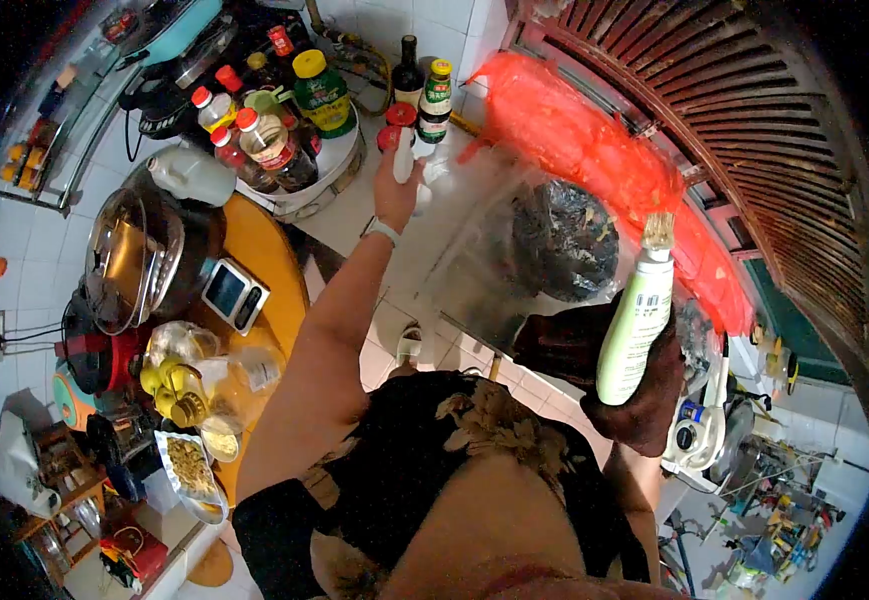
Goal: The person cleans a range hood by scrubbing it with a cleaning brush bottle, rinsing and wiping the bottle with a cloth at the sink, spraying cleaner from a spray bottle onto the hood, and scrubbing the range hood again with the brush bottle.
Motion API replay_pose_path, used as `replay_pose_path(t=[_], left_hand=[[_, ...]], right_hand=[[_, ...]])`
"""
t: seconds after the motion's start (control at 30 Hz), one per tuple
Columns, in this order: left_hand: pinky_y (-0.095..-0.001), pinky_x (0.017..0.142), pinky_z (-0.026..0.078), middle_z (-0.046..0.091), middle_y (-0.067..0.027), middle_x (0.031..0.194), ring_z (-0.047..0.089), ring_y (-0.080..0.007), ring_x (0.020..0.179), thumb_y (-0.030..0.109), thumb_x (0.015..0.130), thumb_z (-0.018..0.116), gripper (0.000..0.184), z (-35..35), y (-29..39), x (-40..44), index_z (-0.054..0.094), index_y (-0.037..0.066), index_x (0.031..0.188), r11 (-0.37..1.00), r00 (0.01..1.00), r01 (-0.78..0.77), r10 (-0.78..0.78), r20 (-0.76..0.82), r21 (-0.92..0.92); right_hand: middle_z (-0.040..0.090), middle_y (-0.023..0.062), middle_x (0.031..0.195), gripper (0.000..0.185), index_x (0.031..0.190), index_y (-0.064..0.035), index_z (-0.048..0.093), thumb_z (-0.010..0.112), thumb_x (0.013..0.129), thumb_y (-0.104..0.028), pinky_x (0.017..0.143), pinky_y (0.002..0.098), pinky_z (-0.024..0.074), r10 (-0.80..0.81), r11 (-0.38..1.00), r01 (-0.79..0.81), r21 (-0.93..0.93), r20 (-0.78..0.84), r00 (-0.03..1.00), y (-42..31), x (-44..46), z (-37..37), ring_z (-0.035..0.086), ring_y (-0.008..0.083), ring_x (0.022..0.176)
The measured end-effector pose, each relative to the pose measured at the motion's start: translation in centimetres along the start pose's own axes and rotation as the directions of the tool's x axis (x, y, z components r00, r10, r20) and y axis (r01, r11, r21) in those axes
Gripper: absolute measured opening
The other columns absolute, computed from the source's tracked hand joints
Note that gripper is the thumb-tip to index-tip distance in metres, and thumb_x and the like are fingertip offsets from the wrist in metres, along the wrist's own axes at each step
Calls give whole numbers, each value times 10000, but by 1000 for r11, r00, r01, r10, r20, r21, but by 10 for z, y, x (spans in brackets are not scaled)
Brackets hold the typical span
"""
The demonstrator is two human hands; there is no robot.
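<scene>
My left hand [395, 192] reaches forward, its fingers closed around a small white elongated thing [404, 155] whose kind I cannot make out. Just beyond it are jars with red lids [399, 118], a dark bottle [407, 75] and a green-labelled bottle with a yellow-green cap [435, 100]. On the other side, my right forearm [638, 482] leads up behind a dark brown cloth [559, 345], and the fingers there are hidden. A pale green printed bottle [636, 325] with a brush-like top leans in front of this cloth; I cannot see what supports it.
Sauce bottles [272, 150] crowd a round white tray [322, 178] at the back left. The wooden tabletop [272, 240] bears a digital scale [234, 294], a pot and an oil jug. Red plastic [574, 130] lies along the window, near a black bag [564, 240].
</scene>
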State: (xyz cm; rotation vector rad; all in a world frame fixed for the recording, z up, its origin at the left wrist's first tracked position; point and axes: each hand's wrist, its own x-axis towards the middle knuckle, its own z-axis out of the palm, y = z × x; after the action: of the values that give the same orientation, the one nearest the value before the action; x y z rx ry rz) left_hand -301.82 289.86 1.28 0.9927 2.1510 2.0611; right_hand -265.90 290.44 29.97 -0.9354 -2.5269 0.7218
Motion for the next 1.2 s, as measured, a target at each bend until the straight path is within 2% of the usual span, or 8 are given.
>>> replay_pose_path(t=[0.17,0.33,0.5,0.6,0.67,0.73,0.9,1.2], left_hand=[[-400,889,481,642,-211,1102,628,-345,1017,192,773,764,628,-8,12,-5,480,-30,1286,994,989,86,-93,111,64],[-411,888,481,632,-202,1104,623,-351,1005,125,757,767,654,-18,3,-9,442,-40,1300,999,982,37,-35,185,-7],[-393,981,399,527,-168,1238,514,-292,1139,147,814,706,528,-33,17,-71,480,-8,1265,992,999,4,1,-39,125],[-382,961,408,524,-148,1208,516,-280,1099,145,873,632,442,-47,68,-104,481,8,1265,999,972,-13,20,235,-33],[-369,955,415,542,-142,1203,525,-257,1106,173,895,629,439,-45,109,-112,473,11,1273,967,855,71,67,514,-245],[-355,957,418,551,-130,1198,533,-234,1100,163,916,606,412,-43,124,-117,471,14,1275,970,769,95,72,635,-225],[-316,985,417,576,-99,1198,548,-169,1096,98,975,514,326,-44,129,-111,465,22,1288,814,674,401,48,737,-420],[-329,934,456,612,-109,1099,587,-185,1027,94,992,477,266,-91,84,-119,466,18,1246,850,764,390,-84,640,-355]], right_hand=[[629,148,1104,871,1303,-7,465,698,473,-130,946,341,444,59,998,-59,9,-71,996,-5,9,23,607,256,1035],[633,166,1089,859,1294,-14,476,721,483,-151,917,359,472,-22,997,11,-76,-143,989,-8,12,30,621,317,1012],[635,168,1090,815,1293,-14,479,727,537,-190,893,353,482,308,880,-249,405,-87,948,11,33,45,630,304,995],[647,153,1057,774,1318,-11,479,756,669,-330,870,360,500,-55,982,86,167,-179,982,-26,53,23,647,281,939],[663,120,1034,516,1295,-32,502,601,898,-345,780,343,518,351,226,-201,953,113,930,-42,83,28,659,233,878],[670,99,1021,383,1263,-49,528,480,1009,-332,717,331,525,288,166,-118,979,66,955,-45,111,33,661,201,830],[671,141,990,336,1205,-25,533,525,943,-236,715,356,527,-200,811,383,443,-405,892,-59,183,17,666,259,842],[662,142,1021,333,1164,-53,556,589,887,-236,733,371,530,-452,890,421,-177,-460,764,-66,288,7,659,270,907]])
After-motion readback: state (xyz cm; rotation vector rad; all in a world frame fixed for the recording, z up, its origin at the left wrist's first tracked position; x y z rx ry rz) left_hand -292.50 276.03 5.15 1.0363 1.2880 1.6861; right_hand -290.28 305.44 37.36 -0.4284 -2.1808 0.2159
